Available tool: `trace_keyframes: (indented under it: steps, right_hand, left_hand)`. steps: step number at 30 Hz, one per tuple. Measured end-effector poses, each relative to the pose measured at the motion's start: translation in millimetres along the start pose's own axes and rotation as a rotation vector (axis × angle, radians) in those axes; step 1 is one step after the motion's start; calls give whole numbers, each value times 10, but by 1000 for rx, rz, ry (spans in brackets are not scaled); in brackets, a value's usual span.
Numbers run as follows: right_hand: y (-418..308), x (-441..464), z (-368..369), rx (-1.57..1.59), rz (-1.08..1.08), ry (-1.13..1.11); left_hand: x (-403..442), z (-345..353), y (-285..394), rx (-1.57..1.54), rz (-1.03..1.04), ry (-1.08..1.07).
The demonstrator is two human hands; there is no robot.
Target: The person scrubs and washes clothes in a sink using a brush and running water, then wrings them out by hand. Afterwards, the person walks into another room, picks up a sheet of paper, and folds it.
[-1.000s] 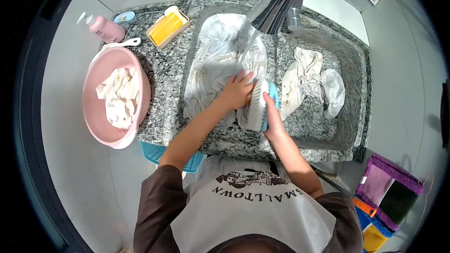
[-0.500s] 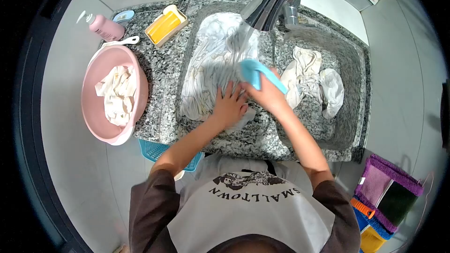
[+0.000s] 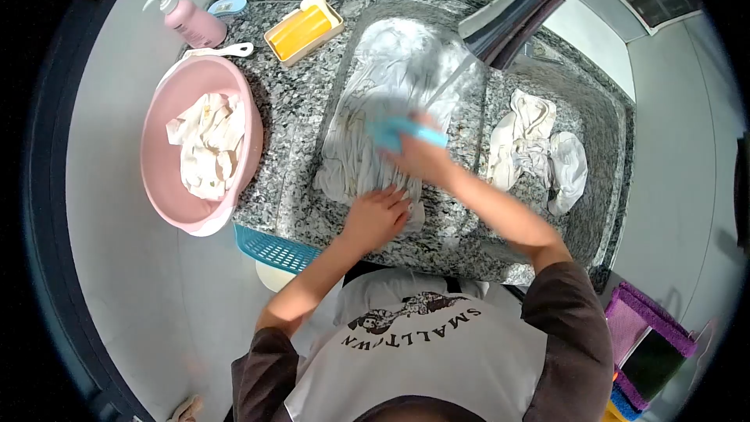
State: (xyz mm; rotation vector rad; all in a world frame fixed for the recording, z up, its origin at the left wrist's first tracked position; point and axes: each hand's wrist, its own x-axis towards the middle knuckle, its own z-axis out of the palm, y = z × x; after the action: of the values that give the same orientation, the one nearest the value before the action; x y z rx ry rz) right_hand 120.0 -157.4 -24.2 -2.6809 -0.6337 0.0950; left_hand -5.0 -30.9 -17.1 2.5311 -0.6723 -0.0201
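Note:
A wet white garment (image 3: 359, 121) lies spread in wrinkles over the left, shallow part of the stone sink, with foamy water at its far end. My right hand (image 3: 426, 155) is closed around a light blue scrubbing brush (image 3: 398, 133), blurred by motion, over the garment's middle. At the garment's near edge, my left hand (image 3: 376, 219) has its fingers bent and close together on the fabric. Water runs from the chrome faucet (image 3: 512, 16) onto the garment's right side.
In the right basin (image 3: 582, 227) lie more white clothes (image 3: 522, 137). A pink tub (image 3: 160, 176) with white fabric (image 3: 207, 141) stands left, near a pink pump bottle (image 3: 195, 23), a white-handled brush (image 3: 230, 50) and a yellow soap bar (image 3: 303, 31). Below hangs a blue basket (image 3: 273, 248).
The brush in my right hand has moved left across the garment. My left hand has drawn back toward my body, its spread fingers now bent together. The view has shifted slightly.

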Motion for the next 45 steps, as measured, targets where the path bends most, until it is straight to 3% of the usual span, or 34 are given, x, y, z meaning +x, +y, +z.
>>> trace_keyframes:
  steps: [2, 4, 6, 10, 12, 13, 16, 17, 20, 22, 23, 25, 28, 30, 32, 33, 36, 38, 39, 40, 42, 45]
  right_hand:
    - [-150, -259, 97, 13, -259, -3]
    - [367, 191, 513, -31, -261, 55]
    - [726, 594, 484, -142, -188, 156]
    - [740, 749, 288, -297, -140, 318]
    - [28, 245, -189, -72, -23, -205]
    - [-114, 67, -228, -164, -144, -204]
    - [27, 117, -27, -248, -99, -190]
    - [437, 290, 313, -334, -165, 151]
    - [679, 731, 95, -372, -32, 0]
    - [595, 695, 72, -337, -217, 289]
    - [435, 567, 161, 8, -66, -6]
    - [-184, 163, -42, -64, -276, -54]
    - [-87, 365, 313, -152, -273, -26]
    - [317, 906, 451, 303, 38, -130]
    - [457, 1014, 155, -362, -59, 138]
    - [490, 1008, 93, -363, -57, 140]
    - [554, 932, -115, -256, -43, 207]
    - [535, 737, -305, -98, 95, -43]
    - [584, 626, -293, -71, 69, 122]
    - [604, 512, -357, -75, 72, 125]
    - [610, 292, -533, 38, 139, 126]
    - [611, -6, -709, 94, 195, 124]
  left_hand:
    - [-65, -20, 54, -13, 13, 24]
    - [-84, -26, 61, -17, 29, 54]
    - [-136, -19, 78, -92, 24, 55]
    - [-139, -54, 81, -108, -9, -6]
    - [-124, -60, 68, -116, -13, -23]
    - [-140, -57, 78, -117, -19, -21]
    - [-155, -41, 101, -132, -2, -22]
    - [-138, -28, 87, -123, 17, -15]
    - [-178, -22, 101, -131, 41, 1]
    - [-175, -43, 89, -148, 51, 27]
    - [-167, -54, 92, -166, 41, -12]
    - [-158, -55, 93, -183, 30, -49]
    - [-181, -34, 99, -225, 67, -47]
    - [-231, -22, 80, -216, 89, -75]
    - [-196, -128, 65, -296, 56, -140]
    - [-136, -212, 47, -379, 25, -201]
    - [248, -454, -153, -310, -78, -79]
    - [604, -393, -430, 28, -132, -33]
    - [767, -284, -534, 273, -189, 3]
    - [900, -160, -627, 271, -183, 5]
    - [1101, 144, -754, 406, -385, 138]
    - [1246, 690, -586, 318, -208, 339]
